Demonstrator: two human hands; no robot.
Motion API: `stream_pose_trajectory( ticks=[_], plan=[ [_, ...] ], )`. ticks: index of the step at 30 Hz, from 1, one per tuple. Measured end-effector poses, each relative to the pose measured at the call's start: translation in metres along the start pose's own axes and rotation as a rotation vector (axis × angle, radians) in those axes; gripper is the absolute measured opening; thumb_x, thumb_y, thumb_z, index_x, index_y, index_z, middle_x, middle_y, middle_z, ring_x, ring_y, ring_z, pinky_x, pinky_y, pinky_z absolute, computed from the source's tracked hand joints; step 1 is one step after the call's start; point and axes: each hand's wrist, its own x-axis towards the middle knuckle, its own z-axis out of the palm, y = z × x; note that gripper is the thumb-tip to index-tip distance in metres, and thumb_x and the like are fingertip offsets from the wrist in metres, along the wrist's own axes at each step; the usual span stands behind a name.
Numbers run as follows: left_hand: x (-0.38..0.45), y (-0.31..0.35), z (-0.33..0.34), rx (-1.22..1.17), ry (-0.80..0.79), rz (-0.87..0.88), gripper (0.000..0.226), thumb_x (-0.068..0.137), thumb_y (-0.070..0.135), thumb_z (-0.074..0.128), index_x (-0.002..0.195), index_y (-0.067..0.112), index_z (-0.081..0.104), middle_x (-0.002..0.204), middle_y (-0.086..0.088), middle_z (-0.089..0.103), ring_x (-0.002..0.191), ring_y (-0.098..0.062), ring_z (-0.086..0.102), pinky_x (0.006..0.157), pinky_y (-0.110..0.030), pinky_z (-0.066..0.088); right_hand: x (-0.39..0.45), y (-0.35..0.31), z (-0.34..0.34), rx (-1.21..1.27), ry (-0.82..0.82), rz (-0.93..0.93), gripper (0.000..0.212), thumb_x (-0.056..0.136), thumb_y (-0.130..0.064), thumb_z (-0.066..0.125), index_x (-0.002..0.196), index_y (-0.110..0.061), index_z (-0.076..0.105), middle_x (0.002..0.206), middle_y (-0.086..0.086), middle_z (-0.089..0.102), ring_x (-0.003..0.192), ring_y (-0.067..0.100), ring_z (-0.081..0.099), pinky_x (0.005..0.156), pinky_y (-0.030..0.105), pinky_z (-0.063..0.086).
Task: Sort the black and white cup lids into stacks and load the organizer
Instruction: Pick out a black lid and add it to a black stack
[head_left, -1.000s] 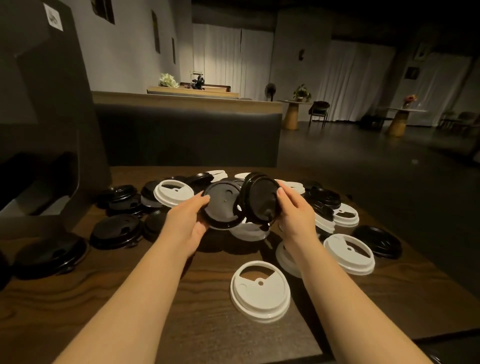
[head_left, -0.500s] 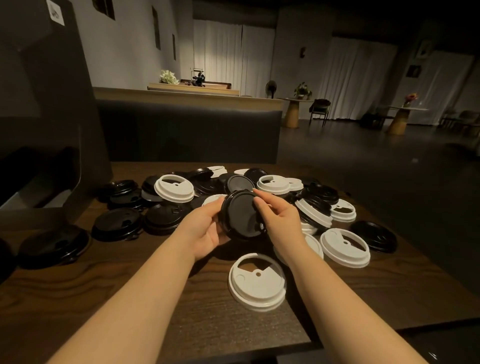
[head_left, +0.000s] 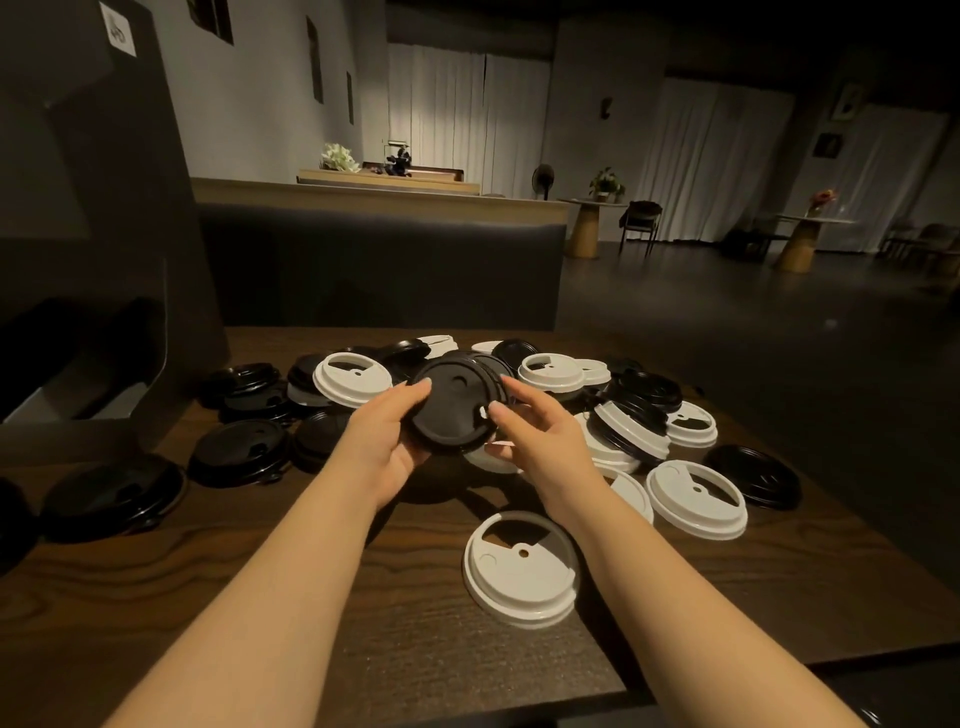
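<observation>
While both forearms reach in over the dark wood-grain table (head_left: 260, 597), the left hand (head_left: 382, 441) grips a round black plastic cup lid (head_left: 454, 410) above the tabletop, thumb curled onto its upper left rim and the other fingers tucked beneath its lower edge. Whether this is one lid or a nested pair cannot be told, though a second dark rim shows just behind its upper right edge. The right hand (head_left: 540, 431) is just beside the lid's right rim with its fingers loosely spread and lightly bent; a fingertip lies at the rim near the small sip hole, but no grip is plain.

Behind and around the hands, loose black and white lids lie scattered in a heap. A white plastic lid with a cut-out opening (head_left: 353, 378) lies left of the held one, atop black lids. Flat black lids (head_left: 236, 451) lie toward the left, another (head_left: 111, 496) nearer the table's left edge. To the right, a tilted stack of black and white lids (head_left: 636, 421) leans beside a white lid (head_left: 696, 499) and a black lid (head_left: 753, 475). One white lid (head_left: 521, 569) lies alone, near the front between the forearms. A tall dark organizer box (head_left: 104, 218) stands at the far left of the table, its lower opening in shadow.
</observation>
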Motion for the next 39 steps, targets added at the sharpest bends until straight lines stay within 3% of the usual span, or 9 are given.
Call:
stream_pose_trajectory(
  ticks=[3,6,10,17,26,29,32,36,39],
  plan=[
    [0.002,0.0,-0.005,0.259,-0.007,0.053,0.016,0.09,0.022,0.064,0.103,0.014,0.064,0.104,-0.009,0.071,0.092,-0.02,0.069,0.067,-0.032,0.056,0.015,-0.008,0.001,-0.056,0.015,-0.001,0.039,0.095,-0.016,0.053,0.134,-0.019,0.051,0.122,0.004,0.062,0.113,0.019,0.059,0.096,0.038,0.05],
    [0.007,0.003,-0.009,0.066,0.01,0.001,0.015,0.093,0.013,0.059,0.108,0.012,0.059,0.11,-0.012,0.066,0.098,-0.026,0.065,0.069,-0.039,0.058,0.041,-0.011,-0.001,-0.263,0.118,0.005,0.039,0.101,-0.024,0.041,0.138,-0.015,0.047,0.135,0.006,0.053,0.126,0.022,0.048,0.107,0.041,0.04],
    [0.018,0.005,-0.019,-0.148,0.092,0.015,0.038,0.094,0.007,0.055,0.131,0.01,0.047,0.129,-0.016,0.057,0.114,-0.036,0.058,0.074,-0.044,0.055,0.06,-0.002,-0.004,-0.622,0.149,-0.015,0.05,0.096,-0.026,0.052,0.142,-0.011,0.04,0.143,0.008,0.046,0.127,0.022,0.047,0.1,0.032,0.04],
    [0.019,0.008,-0.025,-0.25,0.13,0.08,0.063,0.091,0.011,0.061,0.147,0.025,0.034,0.151,-0.011,0.037,0.136,-0.036,0.038,0.062,-0.041,0.06,0.095,0.009,0.008,-0.887,0.154,0.01,0.071,0.087,-0.026,0.064,0.147,-0.009,0.03,0.148,0.012,0.037,0.137,0.03,0.031,0.111,0.042,0.033],
    [0.016,0.014,-0.023,-0.36,0.159,0.052,0.059,0.091,0.043,0.055,0.145,0.03,0.034,0.153,-0.012,0.031,0.13,-0.039,0.043,0.064,-0.038,0.059,0.111,0.008,0.022,-0.846,0.107,0.147,0.088,0.08,-0.035,0.072,0.147,-0.009,0.021,0.145,0.012,0.04,0.131,0.032,0.04,0.098,0.042,0.046],
    [0.016,0.015,-0.024,-0.343,0.143,0.046,0.059,0.091,0.046,0.054,0.144,0.028,0.036,0.15,-0.011,0.036,0.126,-0.036,0.047,0.061,-0.037,0.06,0.102,0.003,0.025,-0.676,0.212,0.0,0.085,0.077,-0.024,0.076,0.146,-0.013,0.026,0.143,0.009,0.043,0.128,0.027,0.044,0.098,0.038,0.047],
    [0.018,0.016,-0.025,-0.303,0.138,0.033,0.061,0.091,0.046,0.053,0.146,0.027,0.035,0.15,-0.01,0.037,0.126,-0.035,0.048,0.063,-0.037,0.06,0.081,-0.013,0.026,-0.444,0.257,-0.195,0.089,0.078,-0.019,0.075,0.149,-0.018,0.022,0.151,0.004,0.029,0.138,0.022,0.031,0.108,0.036,0.035],
    [0.013,0.015,-0.02,-0.199,0.057,-0.012,0.055,0.093,0.043,0.054,0.142,0.022,0.042,0.143,-0.009,0.049,0.127,-0.032,0.049,0.084,-0.045,0.055,0.04,-0.014,0.026,-0.528,0.024,-0.317,0.1,0.076,-0.017,0.077,0.15,-0.02,0.011,0.151,-0.002,0.015,0.138,0.013,0.02,0.109,0.025,0.025],
    [0.002,0.014,-0.011,0.013,-0.02,0.063,0.038,0.097,0.035,0.05,0.131,0.021,0.053,0.126,-0.007,0.062,0.116,-0.026,0.058,0.089,-0.045,0.053,0.025,-0.003,0.026,-0.697,-0.137,-0.425,0.097,0.074,-0.018,0.077,0.147,-0.026,0.013,0.145,-0.013,0.007,0.135,0.008,0.017,0.115,0.029,0.028]
  ],
)
